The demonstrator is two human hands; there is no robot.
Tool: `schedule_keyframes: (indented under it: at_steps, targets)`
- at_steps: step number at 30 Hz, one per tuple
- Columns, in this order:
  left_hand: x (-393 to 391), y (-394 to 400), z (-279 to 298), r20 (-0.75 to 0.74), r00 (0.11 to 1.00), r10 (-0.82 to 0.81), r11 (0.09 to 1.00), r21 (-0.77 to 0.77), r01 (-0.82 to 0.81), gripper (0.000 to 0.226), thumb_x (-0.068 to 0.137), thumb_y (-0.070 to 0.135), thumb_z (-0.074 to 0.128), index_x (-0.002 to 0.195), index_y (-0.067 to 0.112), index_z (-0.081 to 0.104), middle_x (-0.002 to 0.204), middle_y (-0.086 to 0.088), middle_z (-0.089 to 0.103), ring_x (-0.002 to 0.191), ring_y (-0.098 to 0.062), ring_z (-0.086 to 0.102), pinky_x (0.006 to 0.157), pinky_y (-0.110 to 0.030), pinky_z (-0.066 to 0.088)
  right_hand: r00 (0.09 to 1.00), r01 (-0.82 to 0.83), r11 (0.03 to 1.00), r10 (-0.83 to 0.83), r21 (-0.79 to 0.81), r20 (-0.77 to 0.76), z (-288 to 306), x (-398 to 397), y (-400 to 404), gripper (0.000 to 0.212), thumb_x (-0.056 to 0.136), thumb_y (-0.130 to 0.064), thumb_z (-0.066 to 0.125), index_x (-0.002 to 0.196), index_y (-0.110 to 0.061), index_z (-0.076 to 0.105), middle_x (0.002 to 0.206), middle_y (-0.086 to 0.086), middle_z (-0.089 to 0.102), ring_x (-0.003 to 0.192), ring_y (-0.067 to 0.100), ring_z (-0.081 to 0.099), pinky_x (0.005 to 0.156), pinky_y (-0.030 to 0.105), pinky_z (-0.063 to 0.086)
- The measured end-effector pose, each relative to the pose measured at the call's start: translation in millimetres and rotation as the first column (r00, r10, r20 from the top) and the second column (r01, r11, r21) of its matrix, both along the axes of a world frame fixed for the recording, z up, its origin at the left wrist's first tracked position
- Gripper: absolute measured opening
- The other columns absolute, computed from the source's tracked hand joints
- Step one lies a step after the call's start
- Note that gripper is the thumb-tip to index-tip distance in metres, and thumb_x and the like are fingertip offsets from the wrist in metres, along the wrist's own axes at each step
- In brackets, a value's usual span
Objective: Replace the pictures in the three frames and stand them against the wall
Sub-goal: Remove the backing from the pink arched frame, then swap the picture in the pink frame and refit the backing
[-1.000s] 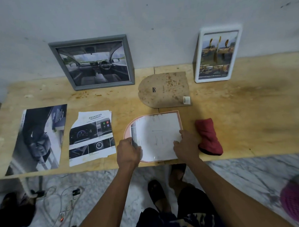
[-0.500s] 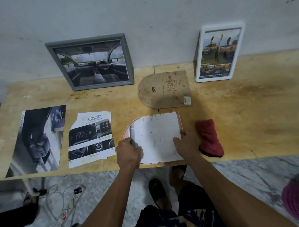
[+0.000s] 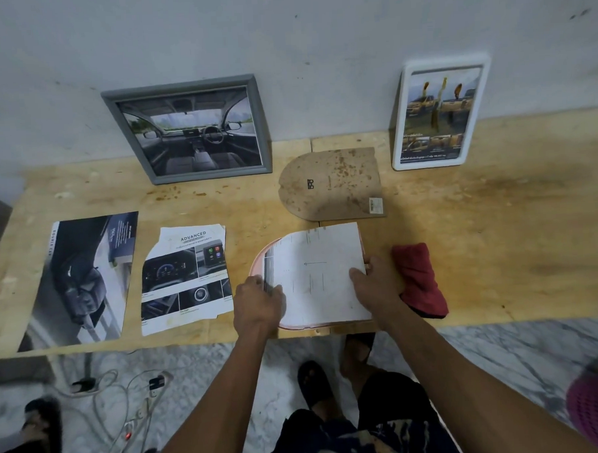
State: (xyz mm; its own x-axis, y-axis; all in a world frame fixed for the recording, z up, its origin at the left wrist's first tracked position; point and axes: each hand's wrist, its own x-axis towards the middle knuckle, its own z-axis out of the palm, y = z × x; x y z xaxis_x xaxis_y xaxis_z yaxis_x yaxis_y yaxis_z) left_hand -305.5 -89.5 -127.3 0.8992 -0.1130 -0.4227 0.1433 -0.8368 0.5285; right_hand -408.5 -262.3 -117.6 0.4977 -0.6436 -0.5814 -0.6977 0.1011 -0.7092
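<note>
Two frames are stood against the wall: a grey frame (image 3: 187, 130) and a white frame (image 3: 440, 112). One pink frame (image 3: 258, 262), one backing board (image 3: 330, 185), three loose prints and one red cloth (image 3: 418, 281) are counted on the desk (image 3: 513, 217).

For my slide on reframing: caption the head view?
Both hands, left hand and right hand, seat a paper sheet into the pink frame.

Single head-worn wide-angle view, looking forward and down, close over the table (image 3: 496, 217), facing the wall (image 3: 282, 38)
</note>
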Motion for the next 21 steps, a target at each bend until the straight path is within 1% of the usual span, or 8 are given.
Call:
schedule_keyframes:
  at_steps: [3,7,9,11,12,16,18,21]
  targets:
    - [-1.5,2.6,10.7,-0.024,0.995,0.099,0.994,-0.046,-0.1,0.051,0.09,0.037,0.067,0.129,0.004,0.058,0.123,-0.012,0.066,0.112,-0.03,0.061,0.088,-0.032,0.045,0.997,0.073,0.997,-0.074,0.036,0.031,7.8,-0.2,1.3,0.028,0.094,-0.016,0.052,0.121,-0.013,0.051,0.112,0.002,0.06,0.096,0.019,0.06,0.078,0.033,0.05]
    - [-5.3,10.0,24.5,-0.144,0.949,0.281,0.922,-0.233,-0.308,0.053,0.085,0.05,0.07,0.119,0.011,0.059,0.108,-0.004,0.067,0.096,-0.025,0.062,0.091,-0.036,0.052,0.987,0.138,0.989,-0.141,0.048,0.074,18.7,-1.1,6.5,0.021,0.088,-0.015,0.054,0.108,-0.018,0.055,0.099,-0.001,0.064,0.09,0.021,0.064,0.084,0.044,0.056]
    - [-8.6,15.9,30.9,-0.312,0.88,0.358,0.794,-0.395,-0.463,0.053,0.078,0.05,0.077,0.112,0.012,0.061,0.101,-0.005,0.072,0.086,-0.023,0.07,0.077,-0.042,0.061,0.981,0.17,0.985,-0.173,0.045,0.088,25.1,-0.6,12.9,0.017,0.085,-0.021,0.056,0.102,-0.023,0.056,0.093,-0.004,0.063,0.087,0.021,0.064,0.083,0.045,0.057]
    - [-16.6,20.7,42.2,-0.476,0.808,0.347,0.613,-0.537,-0.58,0.036,0.083,0.031,0.08,0.106,0.01,0.062,0.092,-0.009,0.074,0.071,-0.022,0.071,0.056,-0.033,0.059,0.97,0.215,0.976,-0.217,0.035,0.105,29.2,-1.0,20.6,0.019,0.073,-0.032,0.059,0.091,-0.028,0.058,0.092,-0.004,0.066,0.083,0.021,0.067,0.077,0.044,0.059]
    - [-21.6,24.6,47.1,-0.521,0.793,0.316,0.553,-0.577,-0.6,0.031,0.084,0.022,0.079,0.107,0.008,0.063,0.092,-0.01,0.075,0.069,-0.022,0.071,0.052,-0.03,0.055,0.966,0.224,0.972,-0.231,0.066,0.113,31.0,-2.0,26.6,0.023,0.068,-0.034,0.059,0.091,-0.03,0.059,0.094,-0.003,0.068,0.083,0.021,0.068,0.074,0.045,0.06]
    - [-41.8,34.1,59.7,-0.564,0.79,0.24,0.452,-0.656,-0.605,0.036,0.081,0.007,0.079,0.115,0.012,0.067,0.103,-0.007,0.076,0.084,-0.025,0.073,0.064,-0.035,0.059,0.96,0.173,0.938,-0.23,0.301,0.163,43.3,-2.0,59.0,0.032,0.086,-0.02,0.057,0.118,-0.024,0.053,0.106,0.004,0.065,0.094,0.029,0.065,0.079,0.052,0.058]
    - [-47.0,40.0,63.9,-0.555,0.785,0.277,0.417,-0.667,-0.618,0.032,0.082,0.002,0.076,0.112,0.01,0.069,0.102,-0.008,0.077,0.086,-0.027,0.073,0.071,-0.042,0.061,0.956,0.152,0.925,-0.227,0.348,0.185,48.8,-1.2,71.6,0.028,0.092,-0.012,0.055,0.118,-0.021,0.053,0.107,0.005,0.063,0.095,0.03,0.063,0.079,0.048,0.058]
    - [-48.7,53.1,67.2,-0.495,0.798,0.344,0.386,-0.7,-0.601,0.031,0.085,-0.004,0.071,0.111,0.012,0.069,0.107,-0.007,0.076,0.095,-0.03,0.072,0.081,-0.053,0.059,0.954,0.067,0.911,-0.178,0.407,0.242,52.5,-1.7,82.0,0.029,0.091,0.0,0.055,0.118,-0.011,0.055,0.11,0.008,0.064,0.096,0.031,0.063,0.07,0.04,0.058]
